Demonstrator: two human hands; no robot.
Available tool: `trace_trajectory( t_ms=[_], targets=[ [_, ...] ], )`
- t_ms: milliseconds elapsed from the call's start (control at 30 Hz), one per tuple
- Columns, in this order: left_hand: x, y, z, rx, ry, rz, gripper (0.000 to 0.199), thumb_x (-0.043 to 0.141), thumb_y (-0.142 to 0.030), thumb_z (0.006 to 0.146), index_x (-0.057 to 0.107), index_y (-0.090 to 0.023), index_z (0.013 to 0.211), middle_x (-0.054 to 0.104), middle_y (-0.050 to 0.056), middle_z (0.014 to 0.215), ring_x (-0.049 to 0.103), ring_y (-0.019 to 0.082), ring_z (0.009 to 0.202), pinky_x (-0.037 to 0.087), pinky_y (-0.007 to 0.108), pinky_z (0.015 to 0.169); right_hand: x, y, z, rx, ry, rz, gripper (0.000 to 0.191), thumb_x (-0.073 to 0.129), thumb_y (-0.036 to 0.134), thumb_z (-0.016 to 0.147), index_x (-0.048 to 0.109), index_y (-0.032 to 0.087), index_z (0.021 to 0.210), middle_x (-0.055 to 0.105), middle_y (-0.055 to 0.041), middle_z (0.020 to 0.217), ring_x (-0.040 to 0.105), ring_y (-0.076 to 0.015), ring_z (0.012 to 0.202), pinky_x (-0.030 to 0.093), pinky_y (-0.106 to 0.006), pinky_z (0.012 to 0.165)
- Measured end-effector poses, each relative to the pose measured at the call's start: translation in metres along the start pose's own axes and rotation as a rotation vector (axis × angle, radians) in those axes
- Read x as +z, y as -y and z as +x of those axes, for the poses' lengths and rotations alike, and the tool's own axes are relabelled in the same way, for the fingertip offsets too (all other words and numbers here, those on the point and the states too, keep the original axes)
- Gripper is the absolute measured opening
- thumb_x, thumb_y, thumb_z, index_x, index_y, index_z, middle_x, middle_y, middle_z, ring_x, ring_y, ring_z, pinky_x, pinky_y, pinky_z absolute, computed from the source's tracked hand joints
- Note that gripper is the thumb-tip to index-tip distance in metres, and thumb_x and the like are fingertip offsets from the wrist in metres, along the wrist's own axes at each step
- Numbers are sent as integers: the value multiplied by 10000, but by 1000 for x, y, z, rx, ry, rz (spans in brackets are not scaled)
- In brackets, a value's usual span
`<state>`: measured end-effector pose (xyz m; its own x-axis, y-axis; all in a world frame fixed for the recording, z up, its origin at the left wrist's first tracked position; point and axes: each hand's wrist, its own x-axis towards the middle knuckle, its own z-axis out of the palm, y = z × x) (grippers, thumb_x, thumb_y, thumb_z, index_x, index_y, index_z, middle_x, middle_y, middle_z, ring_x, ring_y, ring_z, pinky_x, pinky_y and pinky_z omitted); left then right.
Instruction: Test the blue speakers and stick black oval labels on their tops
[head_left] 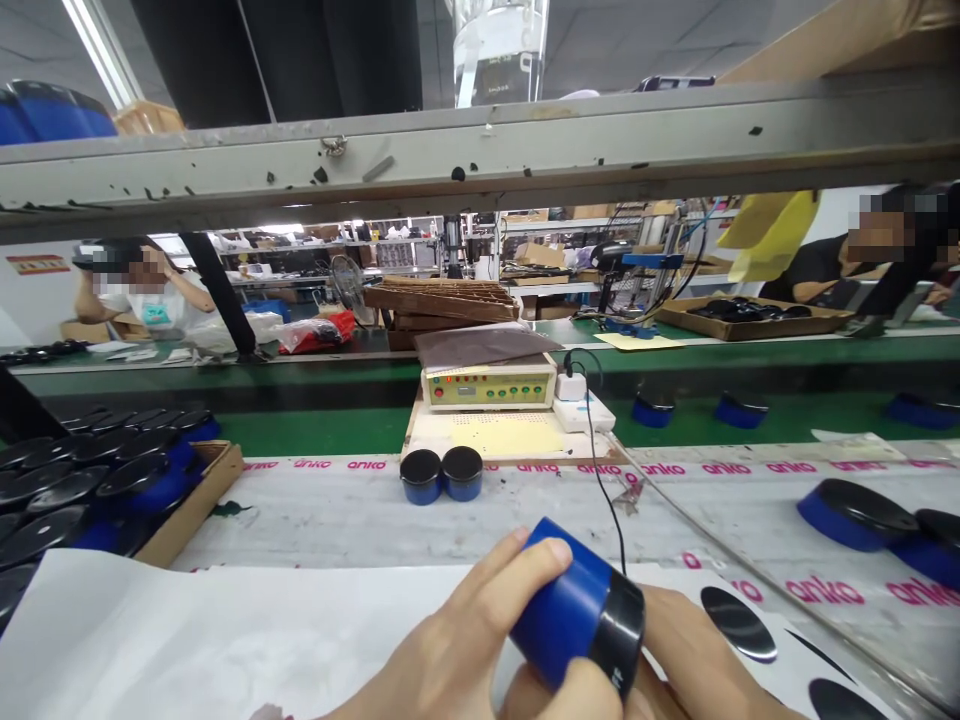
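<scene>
- A grey metal crossbar (pixel 480 150) runs across the top of the view, blocking part of the far side of the room.
- Beyond it, a green conveyor belt (pixel 315 432) carries blue pieces with black tops (pixel 652 410).
- A beige control box with small lights and buttons (pixel 487 382) stands on a pale board just past the worktop (pixel 315 520), whose surface bears pink "anko" print.
- Two capped blue cylinders (pixel 441 474) stand upright side by side in front of that board.
- A black cable (pixel 596 465) drops from near the control box toward the held piece.
- A cardboard tray of black-and-blue pieces (pixel 195 500) sits at the left; two more such pieces (pixel 855 513) lie tilted at the right.
- A white sheet with black ovals (pixel 225 620) lies under the hands.
- The blue cylinder (pixel 562 605) is held low and tilted above that sheet, a black band around its right end.
- The left hand (pixel 457 640) wraps its side, and the right hand (pixel 697 650) supports its black end from below.
</scene>
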<state>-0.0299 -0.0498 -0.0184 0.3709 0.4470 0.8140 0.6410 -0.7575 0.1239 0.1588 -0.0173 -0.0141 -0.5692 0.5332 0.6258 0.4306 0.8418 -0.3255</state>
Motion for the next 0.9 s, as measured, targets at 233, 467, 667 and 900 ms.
trace_trajectory(
  t_ms=[233, 467, 667, 900],
  targets=[
    [-18, 17, 24, 238, 220, -50, 399, 551, -44, 847, 545, -206, 1211, 642, 42, 934, 661, 162, 868, 375, 433, 1087, 8, -10, 2, -67, -43, 7, 212, 265, 228, 991, 454, 252, 898, 601, 16, 651, 630, -141, 562, 469, -229, 499],
    [15, 73, 35, -154, 532, -8, 680, 584, -197, 796, 275, -156, 1400, 430, 166, 1355, 449, 317, 1225, 400, 468, 1024, -7, -34, -15, -20, -21, -274, 211, 357, 195, 953, 537, 224, 846, 600, 2, 608, 569, -148, 460, 399, -258, 432],
    [62, 123, 42, -336, 576, -11, 589, 525, -273, 849, 301, -170, 1384, 379, 135, 1400, 419, 288, 1254, 374, 438, 1039, -73, -167, 24, 817, -154, -468, 364, 289, 437, 982, 530, 210, 829, 543, 1, 599, 558, -166, 552, 432, -283, 545],
    [85, 137, 43, -369, 681, -28, 548, 627, -222, 759, 477, -148, 1280, 503, 166, 1300, 385, 378, 1275, 194, 601, 1086, -56, -273, 60, 1053, -23, -483, 267, 559, 333, 906, 575, 151, 1101, 610, -52, 1050, 615, -163, 857, 526, -351, 731]
  ],
)
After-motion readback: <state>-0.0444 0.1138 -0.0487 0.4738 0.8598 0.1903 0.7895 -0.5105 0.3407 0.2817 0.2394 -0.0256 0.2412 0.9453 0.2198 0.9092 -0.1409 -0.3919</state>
